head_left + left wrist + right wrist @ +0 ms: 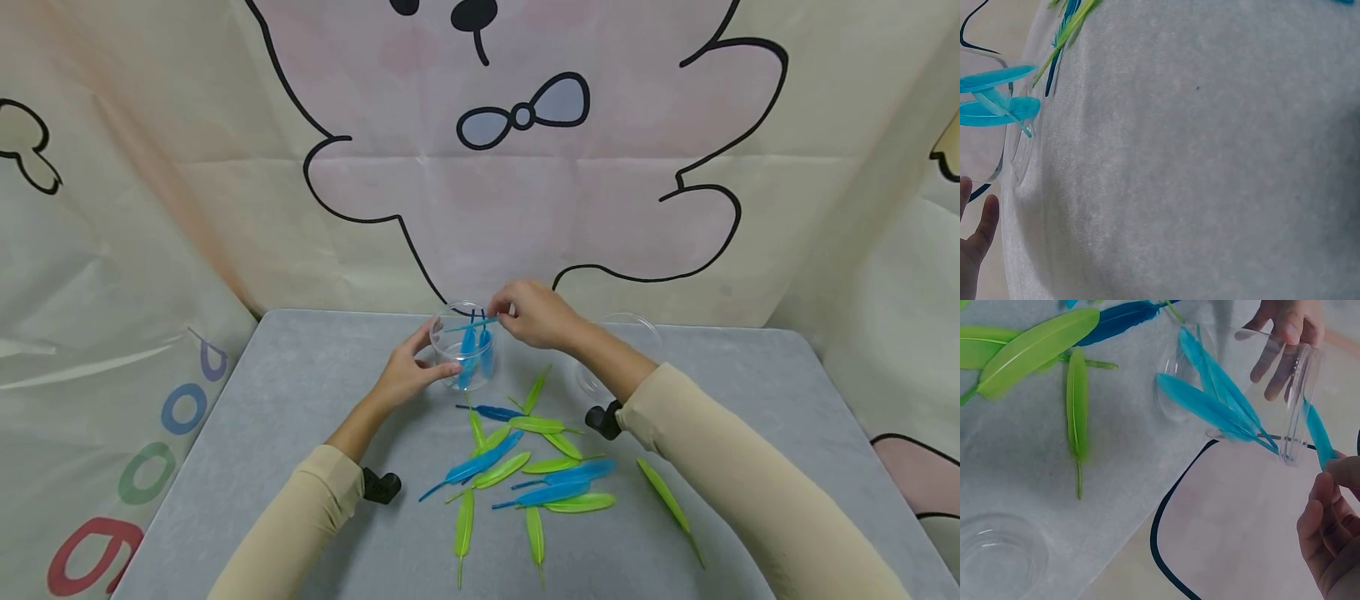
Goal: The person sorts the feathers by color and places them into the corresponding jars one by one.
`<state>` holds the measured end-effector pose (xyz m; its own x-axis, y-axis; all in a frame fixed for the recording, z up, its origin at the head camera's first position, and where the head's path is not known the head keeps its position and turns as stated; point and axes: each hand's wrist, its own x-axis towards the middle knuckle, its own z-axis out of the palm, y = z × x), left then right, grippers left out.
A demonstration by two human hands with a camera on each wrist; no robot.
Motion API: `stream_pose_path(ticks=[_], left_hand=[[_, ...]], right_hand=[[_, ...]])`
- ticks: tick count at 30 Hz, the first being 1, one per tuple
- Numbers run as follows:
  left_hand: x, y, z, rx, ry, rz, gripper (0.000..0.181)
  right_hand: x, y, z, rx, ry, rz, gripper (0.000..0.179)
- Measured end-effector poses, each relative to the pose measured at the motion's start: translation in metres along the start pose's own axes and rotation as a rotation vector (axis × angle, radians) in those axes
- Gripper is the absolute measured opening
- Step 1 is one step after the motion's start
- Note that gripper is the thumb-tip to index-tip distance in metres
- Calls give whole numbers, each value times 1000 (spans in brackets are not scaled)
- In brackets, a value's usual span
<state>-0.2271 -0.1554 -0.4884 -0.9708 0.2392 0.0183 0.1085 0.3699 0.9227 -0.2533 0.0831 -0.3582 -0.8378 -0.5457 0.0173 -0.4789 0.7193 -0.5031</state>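
My left hand [408, 368] holds a clear plastic cup [448, 348] by its side near the back edge of the table. Inside the cup, blue feathers [1209, 407] stand with their quills toward the rim. Between thumb and fingers, my right hand [534, 315] pinches another blue feather [1318, 432], which lies across the cup's mouth in the head view. Green feathers [501, 471] and several blue feathers [553, 493] are scattered on the table in front of the cup. Only some fingers of the left hand show in the left wrist view.
A second clear round container [999, 557] stands on the table to the right, partly behind the right forearm in the head view. One green feather [666, 498] lies apart at the right. A printed cloth [487, 208] hangs behind the grey table [750, 400].
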Motion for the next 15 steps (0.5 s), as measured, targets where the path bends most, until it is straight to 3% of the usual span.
stream_pose_path(ticks=[15], left_hand=[[0, 1, 0, 14, 3, 12, 89]], right_hand=[[7, 0, 12, -34, -10, 6, 17]])
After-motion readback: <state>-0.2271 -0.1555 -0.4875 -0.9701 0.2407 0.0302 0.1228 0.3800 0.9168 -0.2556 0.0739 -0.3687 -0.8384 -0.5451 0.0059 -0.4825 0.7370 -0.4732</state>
